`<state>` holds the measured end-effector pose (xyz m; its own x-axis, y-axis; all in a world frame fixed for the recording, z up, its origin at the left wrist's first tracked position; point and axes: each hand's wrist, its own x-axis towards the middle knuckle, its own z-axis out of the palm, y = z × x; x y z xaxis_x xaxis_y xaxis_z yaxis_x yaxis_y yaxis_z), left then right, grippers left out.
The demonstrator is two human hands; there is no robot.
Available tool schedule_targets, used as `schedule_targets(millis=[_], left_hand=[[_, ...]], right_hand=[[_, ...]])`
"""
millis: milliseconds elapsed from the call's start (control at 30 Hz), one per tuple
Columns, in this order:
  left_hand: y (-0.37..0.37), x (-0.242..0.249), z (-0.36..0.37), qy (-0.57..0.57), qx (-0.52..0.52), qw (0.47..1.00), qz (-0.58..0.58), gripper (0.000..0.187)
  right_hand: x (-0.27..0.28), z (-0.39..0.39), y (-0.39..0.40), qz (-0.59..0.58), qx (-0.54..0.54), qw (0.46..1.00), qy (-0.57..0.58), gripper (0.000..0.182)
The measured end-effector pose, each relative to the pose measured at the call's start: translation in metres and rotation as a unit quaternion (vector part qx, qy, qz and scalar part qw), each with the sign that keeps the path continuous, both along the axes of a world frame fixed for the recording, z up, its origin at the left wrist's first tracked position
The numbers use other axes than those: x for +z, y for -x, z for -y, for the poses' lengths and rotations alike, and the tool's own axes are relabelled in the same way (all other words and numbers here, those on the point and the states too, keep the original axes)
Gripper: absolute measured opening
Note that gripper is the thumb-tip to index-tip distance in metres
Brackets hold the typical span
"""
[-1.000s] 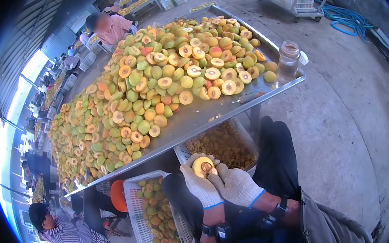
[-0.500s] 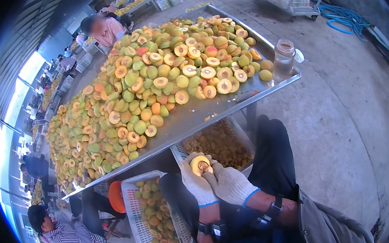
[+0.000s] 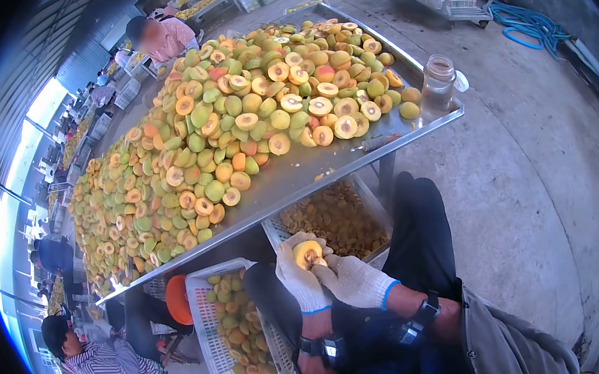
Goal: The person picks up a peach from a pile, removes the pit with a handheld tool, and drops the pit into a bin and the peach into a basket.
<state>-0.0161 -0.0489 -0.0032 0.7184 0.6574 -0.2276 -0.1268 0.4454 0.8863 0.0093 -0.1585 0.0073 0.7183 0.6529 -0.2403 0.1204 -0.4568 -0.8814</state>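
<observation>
My left hand (image 3: 296, 273), in a white knitted glove with a blue cuff, cups a yellow peach half (image 3: 307, 253) with its cut face up. The middle of that face looks brownish, and the right fingers cover part of it. My right hand (image 3: 352, 278), gloved the same way, is closed with its fingertips against the near side of the peach half. What those fingers pinch, if anything, is hidden. Both hands are above my lap, beside a crate of brown scraps (image 3: 339, 220) under the table edge.
A metal-rimmed table (image 3: 292, 186) bears a big heap of halved peaches (image 3: 204, 127). On its right corner stands a clear jar (image 3: 438, 85). A white crate (image 3: 210, 330) of peaches is by my left knee, near an orange bucket (image 3: 178, 299). Co-workers sit left and beyond.
The right hand has shifted slightly right and up, its fingertips now lower on the cut face. The left hand still cradles the peach half, tilted a little. The view has moved slightly.
</observation>
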Motion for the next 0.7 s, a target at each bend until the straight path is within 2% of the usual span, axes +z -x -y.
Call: schedule_targets(millis=[67, 133, 167, 233, 467, 533, 600, 667, 700], left_hand=[[0.001, -0.001, -0.002, -0.004, -0.005, 1.0, 0.021, 0.049], [0.0, -0.004, -0.004, -0.03, -0.017, 0.999, 0.037, 0.051], [-0.001, -0.005, -0.004, -0.055, -0.03, 0.997, 0.053, 0.052], [-0.001, -0.004, -0.003, -0.068, -0.031, 0.996, 0.056, 0.054], [-0.003, -0.004, -0.004, -0.077, -0.039, 0.996, 0.006, 0.06], [-0.002, 0.0, -0.008, -0.068, -0.07, 0.995, 0.005, 0.062], [-0.004, 0.004, -0.015, -0.06, -0.101, 0.993, 0.005, 0.063], [-0.005, 0.007, -0.023, -0.113, -0.184, 0.976, -0.018, 0.066], [-0.006, 0.008, -0.027, -0.114, -0.183, 0.976, -0.017, 0.066]], right_hand=[[0.0, 0.002, 0.0, -0.002, -0.001, 1.0, -0.015, 0.055], [0.006, 0.007, -0.001, -0.167, 0.0, 0.985, -0.046, 0.056], [0.009, 0.008, -0.002, -0.167, 0.002, 0.985, -0.047, 0.056], [0.014, 0.012, -0.002, -0.277, -0.003, 0.959, -0.065, 0.057], [0.012, 0.015, -0.001, -0.233, -0.001, 0.972, -0.04, 0.058], [0.005, 0.016, -0.002, -0.32, -0.004, 0.946, -0.06, 0.056], [0.002, 0.021, -0.008, -0.356, 0.013, 0.932, -0.075, 0.055], [0.002, 0.026, -0.012, -0.39, 0.032, 0.916, -0.089, 0.054], [0.001, 0.029, -0.013, -0.419, 0.05, 0.899, -0.116, 0.051]])
